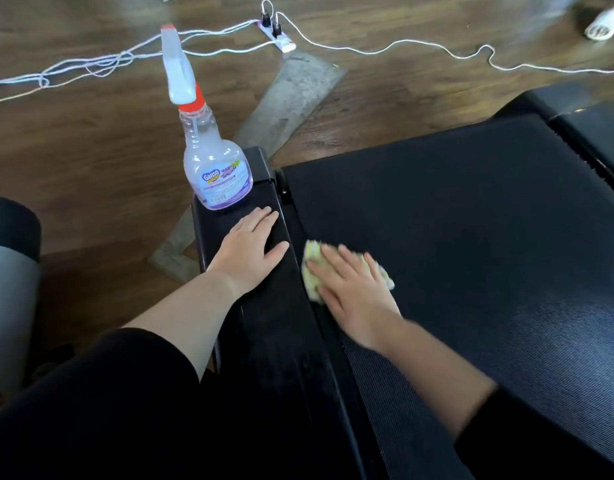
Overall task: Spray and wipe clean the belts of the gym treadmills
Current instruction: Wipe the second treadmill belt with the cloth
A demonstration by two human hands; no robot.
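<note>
A black treadmill belt (471, 220) fills the right half of the head view. My right hand (354, 289) presses flat on a yellowish cloth (312, 261) at the belt's left edge; the hand is motion-blurred. My left hand (250, 247) rests flat, fingers spread, on the black side rail (264, 323) left of the belt and holds nothing. A clear spray bottle (212, 168) with an orange collar and white trigger stands upright at the rail's far end, just beyond my left fingertips.
White cables (91, 64) and a power strip (276, 32) lie on the wooden floor beyond the treadmill. A grey floor patch (291, 98) shows behind the bottle. Another machine's black and grey part (7, 254) sits at left. A second treadmill edge (596, 133) lies at right.
</note>
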